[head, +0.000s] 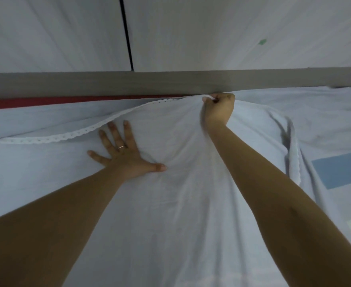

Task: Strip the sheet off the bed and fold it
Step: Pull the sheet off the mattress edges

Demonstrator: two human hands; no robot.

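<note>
A pale blue-white sheet (pixel 176 204) with a white lace-trimmed edge (pixel 83 132) covers the bed in front of me. My right hand (pixel 218 108) is shut on the sheet's edge near the far side of the bed, lifting it into a ridge. My left hand (pixel 123 150) lies flat on the sheet with fingers spread, pressing it down just below the lace trim. A ring shows on one finger. Another layer of pale fabric (pixel 36 123) lies under the lifted edge.
A grey bed frame rail (pixel 108 83) runs across the far side, with a red strip (pixel 46 101) below it. White cabinet panels (pixel 56 34) with a dark gap stand behind. A blue patch (pixel 340 170) shows on the right, beside bunched fabric (pixel 290 141).
</note>
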